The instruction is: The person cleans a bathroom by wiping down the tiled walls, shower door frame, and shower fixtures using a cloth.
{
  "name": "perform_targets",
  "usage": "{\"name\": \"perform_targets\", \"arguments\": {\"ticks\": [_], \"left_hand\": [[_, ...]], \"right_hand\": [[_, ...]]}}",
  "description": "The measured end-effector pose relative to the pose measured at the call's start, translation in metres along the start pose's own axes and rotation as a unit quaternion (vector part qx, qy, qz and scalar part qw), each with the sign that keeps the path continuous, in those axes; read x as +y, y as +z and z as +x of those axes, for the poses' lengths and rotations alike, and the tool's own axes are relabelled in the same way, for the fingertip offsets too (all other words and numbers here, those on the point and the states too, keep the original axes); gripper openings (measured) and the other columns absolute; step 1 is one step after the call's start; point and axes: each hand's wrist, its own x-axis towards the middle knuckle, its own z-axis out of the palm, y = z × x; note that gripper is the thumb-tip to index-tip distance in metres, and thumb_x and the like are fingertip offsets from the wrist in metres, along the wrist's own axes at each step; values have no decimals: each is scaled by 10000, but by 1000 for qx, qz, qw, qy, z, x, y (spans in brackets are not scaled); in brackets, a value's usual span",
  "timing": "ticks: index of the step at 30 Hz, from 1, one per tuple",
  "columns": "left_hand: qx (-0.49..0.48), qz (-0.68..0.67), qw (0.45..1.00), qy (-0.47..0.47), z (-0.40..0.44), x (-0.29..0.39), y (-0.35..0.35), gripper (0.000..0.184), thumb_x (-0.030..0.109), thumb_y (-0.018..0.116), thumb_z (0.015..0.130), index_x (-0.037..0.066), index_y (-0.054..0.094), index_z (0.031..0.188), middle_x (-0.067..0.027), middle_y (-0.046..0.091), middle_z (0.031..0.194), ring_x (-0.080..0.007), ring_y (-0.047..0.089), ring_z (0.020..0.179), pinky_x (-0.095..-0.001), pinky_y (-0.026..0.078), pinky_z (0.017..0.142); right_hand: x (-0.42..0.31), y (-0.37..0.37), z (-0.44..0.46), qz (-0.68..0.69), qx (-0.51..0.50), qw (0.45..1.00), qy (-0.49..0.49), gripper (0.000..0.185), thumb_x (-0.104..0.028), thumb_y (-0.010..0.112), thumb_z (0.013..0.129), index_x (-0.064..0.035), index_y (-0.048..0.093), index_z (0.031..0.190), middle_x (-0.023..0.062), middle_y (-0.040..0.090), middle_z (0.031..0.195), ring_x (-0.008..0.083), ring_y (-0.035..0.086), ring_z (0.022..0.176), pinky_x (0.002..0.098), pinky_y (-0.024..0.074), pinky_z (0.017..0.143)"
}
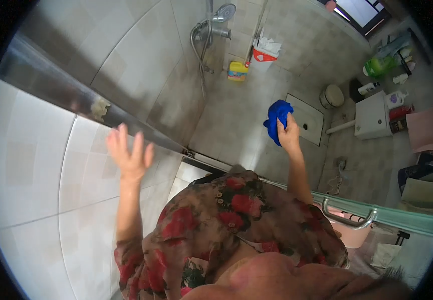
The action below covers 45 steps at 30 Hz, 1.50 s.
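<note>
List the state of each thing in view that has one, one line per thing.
Blue cloth: crumpled, off the floor
Right hand: closed on the cloth
Left hand: open, holding nothing
Shower head: no visible spray
Yellow jug: upright
Squat toilet: uncovered

The floor (226, 125) carries 1 yellow jug (237, 72) just beside 1 bin (265, 59); 1 round tub (332, 96) stands near the squat pan (315, 116) set into the floor.
</note>
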Motion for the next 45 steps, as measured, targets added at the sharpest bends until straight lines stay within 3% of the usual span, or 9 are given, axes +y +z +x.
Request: {"name": "perform_targets", "arguments": {"ticks": [2, 5, 8, 12, 16, 22, 30, 34, 45], "left_hand": [[-51, -30, 998, -37, 31, 14, 32, 623, 193, 684, 806, 48, 433, 1357, -267, 316, 1458, -472, 293, 1338, -571, 263, 1061], [-18, -63, 993, -96, 69, 11, 76, 637, 156, 690, 798, 52, 425, 1367, -262, 277, 1477, -470, 275, 1347, -568, 261, 1063], [20, -53, 992, -109, 100, -6, 116, 603, 218, 702, 783, 65, 487, 1325, -236, 307, 1473, -459, 262, 1359, -584, 262, 1055], [44, 44, 993, -103, 130, -27, 162, 650, 186, 698, 802, 58, 418, 1374, -241, 287, 1478, -472, 275, 1345, -551, 262, 1068], [14, 286, 956, -68, 126, -52, 195, 541, 371, 623, 866, 78, 515, 1308, -247, 375, 1432, -428, 321, 1345, -522, 177, 1113], [17, 395, 911, -115, 114, -59, 210, 517, 468, 512, 913, 132, 523, 1306, -225, 443, 1388, -409, 396, 1303, -499, 146, 1126], [16, 426, 897, -121, 123, -52, 210, 486, 426, 524, 910, 130, 525, 1296, -220, 449, 1390, -416, 348, 1336, -489, 136, 1133], [19, 409, 903, -129, 118, -52, 207, 487, 405, 536, 906, 123, 500, 1301, -233, 456, 1379, -425, 358, 1328, -490, 138, 1131], [82, 242, 954, -159, 162, -25, 236, 666, 178, 560, 881, 68, 245, 1458, -282, 269, 1463, -460, 239, 1370, -605, 205, 1094]], "right_hand": [[-15, 4, 14, -14, -12, 1000, 16, 329, -130, 597, 868, 101, 534, 1095, 291, 604, 1024, 426, 617, 926, 417, 484, 808], [-2, 21, 37, -32, -33, 999, 23, 440, -186, 608, 895, 96, 513, 1220, 208, 648, 994, 220, 638, 874, 303, 493, 789], [40, 52, 74, 102, -4, 995, -3, 264, -131, 601, 869, 56, 545, 1047, 261, 608, 956, 397, 618, 902, 402, 481, 794], [33, 66, 148, 101, -50, 993, 20, 302, -129, 603, 867, 56, 539, 1097, 260, 610, 991, 385, 620, 923, 390, 480, 812], [38, 103, 240, 171, -76, 977, -107, 363, -141, 603, 866, 38, 523, 1172, 250, 607, 1059, 390, 605, 952, 391, 473, 837], [-10, 109, 335, 192, -163, 953, -171, 377, -173, 599, 873, 90, 515, 1130, 295, 574, 1034, 430, 570, 962, 449, 450, 850], [-146, 104, 457, 171, -1, 904, -391, 315, -256, 567, 907, 42, 555, 1006, 251, 562, 941, 420, 557, 868, 484, 446, 785], [-197, 162, 501, 219, 152, 906, -327, 362, -303, 654, 838, 30, 561, 943, 238, 577, 926, 419, 574, 841, 486, 467, 739], [-89, 224, 447, 165, 15, 925, -343, 196, -215, 658, 836, -52, 616, 937, 185, 605, 931, 413, 565, 854, 491, 446, 736]]}}
